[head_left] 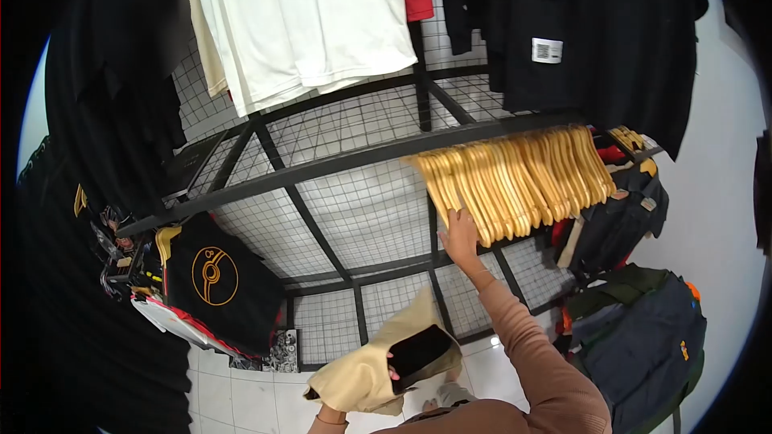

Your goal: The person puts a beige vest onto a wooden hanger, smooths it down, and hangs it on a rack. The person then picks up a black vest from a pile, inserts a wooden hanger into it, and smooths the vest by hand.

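Note:
My right hand (461,235) reaches up to a row of several wooden hangers (515,181) on a black rail, its fingers touching the leftmost ones. My left hand (378,376), low in view, holds a folded beige garment (362,362) together with a black phone (418,351); only a fingertip shows at the phone's edge, the rest of the hand is hidden under the cloth.
A black metal grid rack (346,193) fills the middle. White shirts (297,16) and black shirts (587,24) hang above. A black shirt with an orange circle print (213,273) hangs at left. Dark backpacks (635,337) hang at right. White tiled floor below.

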### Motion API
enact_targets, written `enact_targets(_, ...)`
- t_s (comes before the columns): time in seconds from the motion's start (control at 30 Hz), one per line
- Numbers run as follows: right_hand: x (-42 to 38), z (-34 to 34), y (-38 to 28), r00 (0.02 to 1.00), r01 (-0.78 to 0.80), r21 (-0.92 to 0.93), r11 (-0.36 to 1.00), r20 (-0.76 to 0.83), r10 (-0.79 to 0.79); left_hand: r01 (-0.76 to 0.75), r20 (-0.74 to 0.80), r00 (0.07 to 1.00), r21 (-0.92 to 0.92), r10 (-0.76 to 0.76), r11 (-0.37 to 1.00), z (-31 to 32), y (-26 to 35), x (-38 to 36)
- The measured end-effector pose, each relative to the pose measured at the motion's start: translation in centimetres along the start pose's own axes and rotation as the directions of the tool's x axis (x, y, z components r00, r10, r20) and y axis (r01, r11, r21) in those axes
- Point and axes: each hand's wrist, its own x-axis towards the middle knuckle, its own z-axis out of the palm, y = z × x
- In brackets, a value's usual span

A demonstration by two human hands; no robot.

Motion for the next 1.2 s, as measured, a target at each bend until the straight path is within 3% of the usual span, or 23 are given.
enact_targets(0.07,1.7,2.4,-0.2,0.998,-0.013,-0.056,0.998,0.053,0.016,0.089,-0.034,0.992,-0.483,-0.12,0.871,-2.5,-0.4,0.5)
enact_targets(0.1,2.2,3.3,0.0,0.999,-0.023,-0.085,0.996,0.033,0.026,0.087,-0.047,0.991,-0.486,-0.126,0.869,-3.0,-0.1,0.6)
enact_targets(0.2,3.7,5.7,1.1,0.999,-0.045,-0.131,0.99,-0.005,0.045,0.054,-0.413,0.91,0.037,-0.034,0.998,-4.1,1.7,0.8)
enact_targets(0.37,3.4,4.0,3.4,1.0,-0.018,0.121,0.993,0.006,0.018,0.024,-0.516,0.856,-0.026,-0.034,0.999,-6.8,2.5,2.4)
enact_targets(0.43,3.2,2.1,4.3,0.993,-0.087,0.242,0.966,0.102,0.064,-0.132,-0.492,0.868,-0.361,-0.068,0.923,-7.7,2.9,4.0)
enact_targets(0.47,3.1,1.0,4.9,0.989,-0.087,0.235,0.968,0.138,0.056,-0.155,-0.496,0.853,0.056,0.162,0.986,-8.0,3.2,4.6)
enact_targets(0.5,3.1,-0.3,5.6,0.989,-0.058,0.314,0.948,0.15,0.011,-0.157,-0.4,0.841,0.462,0.363,0.873,-8.1,3.9,5.6)
enact_targets(0.53,2.8,-1.6,6.3,0.987,-0.035,0.39,0.92,0.16,-0.031,-0.12,-0.366,0.842,0.589,0.396,0.799,-8.6,4.5,6.2)
enact_targets(0.57,1.9,-2.9,7.2,0.957,-0.184,0.511,0.84,0.289,0.033,-0.079,-0.325,0.849,0.702,0.417,0.708,-9.3,4.7,6.6)
enact_targets(0.6,1.3,-4.3,8.1,0.907,-0.336,0.596,0.729,0.413,0.08,-0.059,-0.395,0.837,0.624,0.379,0.779,-9.7,4.7,7.3)
enact_targets(0.67,-0.8,-7.5,9.4,0.9,-0.341,0.645,0.684,0.435,0.038,-0.039,-0.464,0.823,0.531,0.329,0.846,-10.6,5.4,8.8)
enact_targets(0.73,-3.6,-10.4,10.4,0.874,-0.421,0.675,0.607,0.48,0.073,0.075,-0.396,0.857,0.73,0.331,0.679,-11.7,6.8,10.2)
enact_targets(0.87,-6.6,-15.5,8.2,0.837,-0.476,0.651,0.592,0.542,0.077,-0.053,-0.343,0.891,0.571,0.297,0.82,-14.2,7.9,12.7)
enact_targets(0.9,-6.9,-15.9,6.9,0.83,-0.463,0.626,0.628,0.554,0.061,-0.066,-0.315,0.903,0.573,0.294,0.817,-14.7,8.5,13.4)
enact_targets(1.0,-7.1,-15.2,2.4,0.806,-0.408,0.556,0.725,0.592,-0.001,-0.168,-0.072,0.929,0.791,0.362,0.588,-15.7,10.2,14.7)
enact_targets(1.1,-6.8,-10.7,-1.3,0.821,-0.329,0.586,0.74,0.565,-0.083,-0.165,0.004,0.974,0.697,0.226,0.698,-17.3,10.1,15.4)
enact_targets(1.13,-6.6,-9.3,-2.8,0.794,-0.399,0.59,0.702,0.605,-0.057,-0.146,0.031,0.986,0.649,0.165,0.747,-17.9,9.8,15.7)
enact_targets(1.17,-6.6,-8.3,-3.6,0.765,-0.466,0.592,0.657,0.643,-0.036,-0.152,0.058,0.987,0.647,0.15,0.747,-20.2,8.4,15.8)
enact_targets(1.2,-7.1,-7.6,-3.4,0.768,-0.483,0.586,0.651,0.64,-0.007,-0.187,0.15,0.982,0.756,0.112,0.628,-24.4,5.6,15.4)
